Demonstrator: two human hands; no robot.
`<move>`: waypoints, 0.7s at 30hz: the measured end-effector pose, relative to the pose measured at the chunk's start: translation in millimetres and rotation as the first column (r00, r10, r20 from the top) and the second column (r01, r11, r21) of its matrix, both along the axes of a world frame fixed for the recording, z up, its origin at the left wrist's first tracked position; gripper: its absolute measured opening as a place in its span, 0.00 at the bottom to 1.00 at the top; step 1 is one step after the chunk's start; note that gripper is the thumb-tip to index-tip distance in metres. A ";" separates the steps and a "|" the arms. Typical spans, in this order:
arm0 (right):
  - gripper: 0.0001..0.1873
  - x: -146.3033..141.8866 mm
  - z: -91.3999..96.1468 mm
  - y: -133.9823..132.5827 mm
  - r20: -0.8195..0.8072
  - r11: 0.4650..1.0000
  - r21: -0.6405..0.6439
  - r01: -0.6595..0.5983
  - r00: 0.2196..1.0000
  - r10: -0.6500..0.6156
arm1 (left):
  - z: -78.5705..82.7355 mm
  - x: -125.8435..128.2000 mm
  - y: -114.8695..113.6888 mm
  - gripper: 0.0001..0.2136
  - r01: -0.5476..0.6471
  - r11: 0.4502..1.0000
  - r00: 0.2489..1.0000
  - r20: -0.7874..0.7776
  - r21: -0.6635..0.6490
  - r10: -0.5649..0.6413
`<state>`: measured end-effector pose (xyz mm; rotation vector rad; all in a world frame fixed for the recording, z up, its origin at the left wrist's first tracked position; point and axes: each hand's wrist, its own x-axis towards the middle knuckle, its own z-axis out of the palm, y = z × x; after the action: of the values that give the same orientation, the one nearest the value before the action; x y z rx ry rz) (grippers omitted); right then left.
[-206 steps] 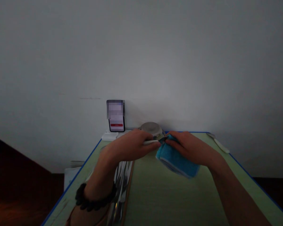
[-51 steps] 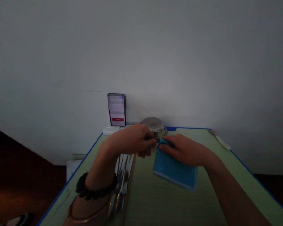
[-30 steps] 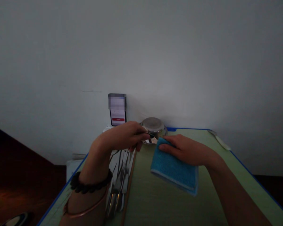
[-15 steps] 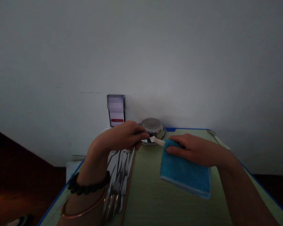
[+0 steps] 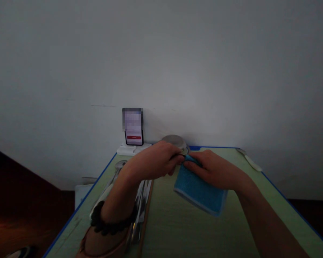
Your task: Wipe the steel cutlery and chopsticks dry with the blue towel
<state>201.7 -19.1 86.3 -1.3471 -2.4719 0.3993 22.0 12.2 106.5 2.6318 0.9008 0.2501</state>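
Note:
My left hand [image 5: 156, 163] is closed around a small utensil whose end is hidden between my two hands. My right hand [image 5: 212, 168] grips a folded blue cloth [image 5: 197, 188] and pinches its top edge against that utensil. Both hands meet above the middle of the green table [image 5: 177, 229], just in front of a steel bowl [image 5: 176, 141] lying upside down at the far edge. I wear a dark bead bracelet on my left wrist.
Several metal utensils [image 5: 140, 204] lie in a row on the left of the table beside a wooden strip. A phone [image 5: 133, 127] stands on a white base against the wall. A pale utensil [image 5: 249, 161] lies at the far right corner. The table has blue edges.
Half a second ago the hands were apart, with the utensil's pale end showing by the bowl. They have since come together and the cloth covers the utensil's end.

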 end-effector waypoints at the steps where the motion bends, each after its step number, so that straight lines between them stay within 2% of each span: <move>1: 0.13 0.2 -0.5 0.0 -0.008 1.000 0.001 0.001 1.000 -0.001 | 0.7 -0.1 -0.2 0.15 0.006 1.000 1.000 0.001 -0.006 -0.006; 10: 0.14 -1.0 -3.3 1.1 -0.035 1.000 0.007 -0.013 0.999 0.013 | 3.6 -2.6 0.7 0.13 0.022 0.984 1.000 0.007 -0.178 -0.021; 16: 0.15 0.1 -4.6 1.9 -0.010 1.000 -0.019 -0.012 1.000 0.012 | 2.5 -5.0 5.4 0.13 0.016 0.989 1.000 -0.004 -0.146 -0.016; 21: 0.18 0.5 -3.1 1.7 -0.017 0.994 -0.102 -0.045 0.999 0.044 | 4.6 -15.0 8.8 0.14 -0.050 0.986 0.998 -0.052 -0.161 0.042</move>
<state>202.2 -17.4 83.2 -1.3245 -2.5036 0.5512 7.0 21.1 111.1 2.4794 0.9569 0.1191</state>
